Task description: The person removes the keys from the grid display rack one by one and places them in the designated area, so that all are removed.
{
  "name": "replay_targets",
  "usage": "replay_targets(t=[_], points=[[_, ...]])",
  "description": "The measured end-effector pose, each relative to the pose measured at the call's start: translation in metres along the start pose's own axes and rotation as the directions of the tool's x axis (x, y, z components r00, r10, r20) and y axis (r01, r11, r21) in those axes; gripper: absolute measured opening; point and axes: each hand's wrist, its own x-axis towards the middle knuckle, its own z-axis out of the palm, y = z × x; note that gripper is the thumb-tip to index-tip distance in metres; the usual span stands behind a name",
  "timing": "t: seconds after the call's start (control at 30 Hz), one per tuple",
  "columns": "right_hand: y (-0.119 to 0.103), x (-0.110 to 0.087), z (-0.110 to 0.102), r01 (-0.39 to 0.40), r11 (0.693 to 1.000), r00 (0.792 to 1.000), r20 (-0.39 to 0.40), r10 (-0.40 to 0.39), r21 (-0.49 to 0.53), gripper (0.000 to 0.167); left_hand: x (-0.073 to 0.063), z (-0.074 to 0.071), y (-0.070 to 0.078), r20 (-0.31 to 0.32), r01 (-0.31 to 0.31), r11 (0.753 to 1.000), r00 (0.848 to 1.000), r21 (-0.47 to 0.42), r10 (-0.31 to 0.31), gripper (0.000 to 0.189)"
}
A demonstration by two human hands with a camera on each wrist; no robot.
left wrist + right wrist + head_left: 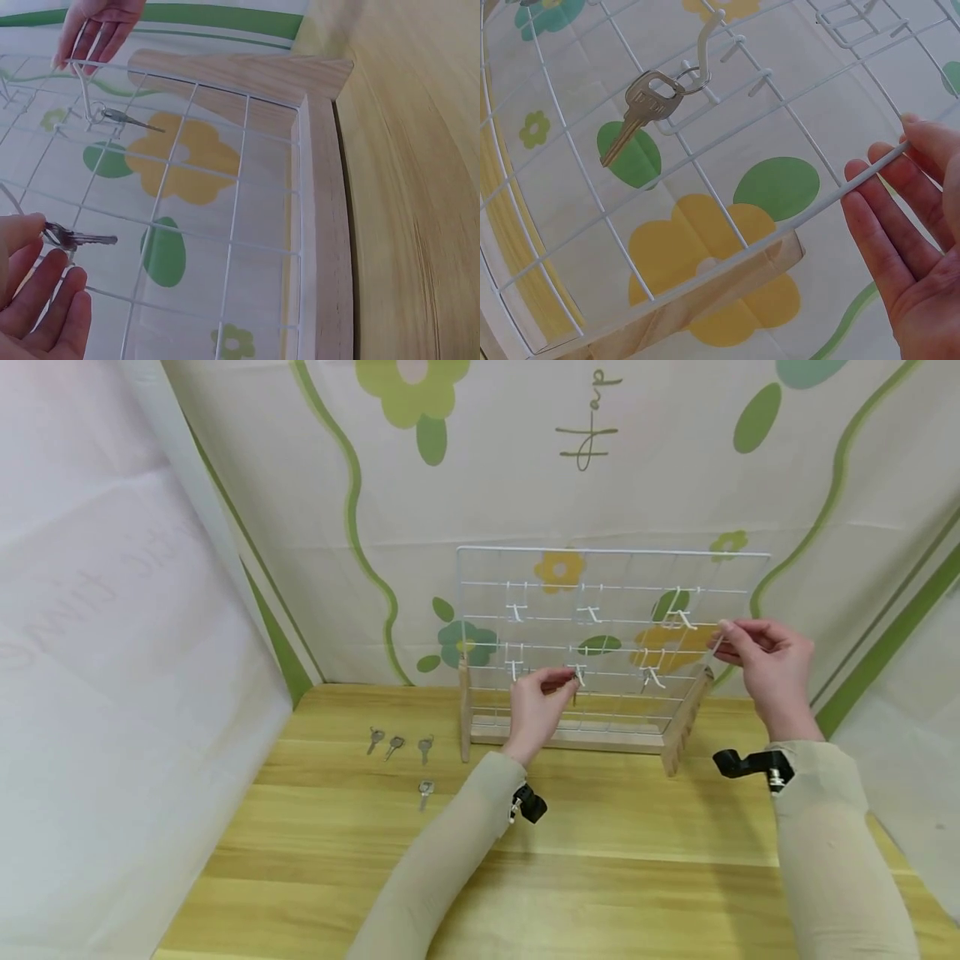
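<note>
A white wire grid rack point(611, 635) stands upright in a wooden base point(678, 735). My left hand point(558, 681) pinches a silver key point(75, 239) by its ring at the lower middle hook point(578, 674). In the left wrist view the left hand point(41, 251) has thumb and forefinger on that key. My right hand point(726, 631) pinches the rack's right edge wire point(840, 196), with the fingers point(889, 225) lying behind it. Another key point(640, 106) hangs on the lower right hook point(705, 41).
Several loose keys lie on the wooden table point(600, 852) left of the rack: three in a row point(393, 746) and one nearer point(425, 792). A patterned cloth backdrop point(525, 460) hangs behind the rack, and white sheets close in both sides.
</note>
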Motion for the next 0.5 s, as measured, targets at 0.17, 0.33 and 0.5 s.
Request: replay_targets(t=[0.17, 0.33, 0.5], points=[[-0.0002, -0.0005, 0.0001, 0.0, 1.0, 1.0, 0.003, 0.0, -0.009, 0.028, 0.0014, 0.0001, -0.003, -0.003, 0.014, 1.0, 1.0, -0.009, -0.014, 0.011], [0.0006, -0.0003, 0.0009, 0.014, 1.0, 1.0, 0.005, -0.014, -0.005, 0.027, 0.0004, -0.0025, -0.0033, 0.005, 0.018, 0.999, 1.0, -0.044, -0.018, 0.011], [0.0, -0.0007, 0.0016, 0.013, 1.0, 1.0, 0.003, -0.013, -0.003, 0.028, -0.0025, -0.0066, -0.0021, 0.016, -0.018, 0.997, 1.0, -0.071, 0.019, 0.014]])
